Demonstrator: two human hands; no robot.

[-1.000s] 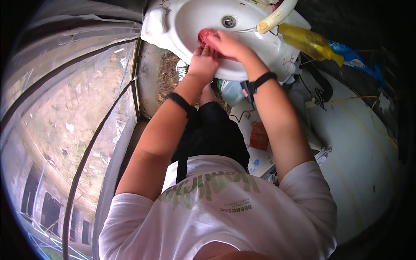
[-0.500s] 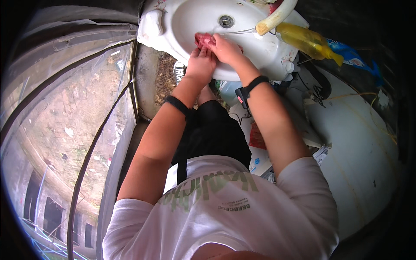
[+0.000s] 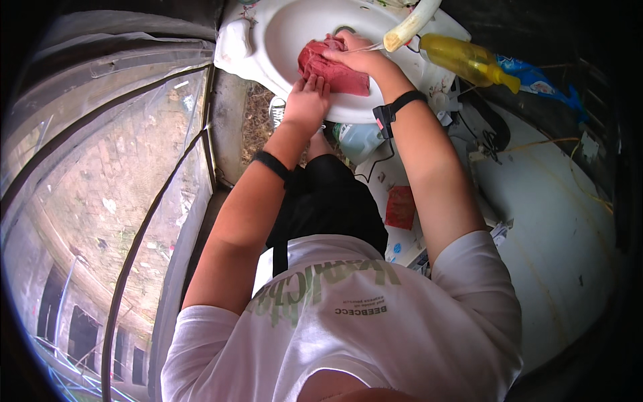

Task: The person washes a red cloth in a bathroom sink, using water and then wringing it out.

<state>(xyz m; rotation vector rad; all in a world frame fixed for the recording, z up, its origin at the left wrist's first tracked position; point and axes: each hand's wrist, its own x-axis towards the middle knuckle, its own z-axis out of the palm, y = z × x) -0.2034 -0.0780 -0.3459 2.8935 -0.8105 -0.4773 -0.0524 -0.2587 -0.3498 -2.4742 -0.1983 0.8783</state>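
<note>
A wet red cloth (image 3: 345, 79) is spread over the near side of the white washbasin (image 3: 271, 33), bunched at its upper left and flatter toward the right. My right hand (image 3: 365, 60) grips its upper part, thumb on top. At the cloth's lower left edge, the fingers of my left hand (image 3: 309, 100) are bent together and hold it; their tips are partly hidden. Thin water runs by my right hand, close to the end of a pale tube (image 3: 405, 30). The drain is mostly covered by my right hand.
A white soap-like block (image 3: 238, 37) lies on the basin's left rim. To the right are a yellow bottle (image 3: 465, 59) and a blue packet (image 3: 539, 84). Beneath the basin stands a translucent jug (image 3: 357, 142). A red piece (image 3: 400, 208) lies on a pale surface beside my right forearm.
The cloth, bunched small between my hands before, now lies opened out toward the right. My right hand has moved up and to the right; my left hand has shifted slightly down.
</note>
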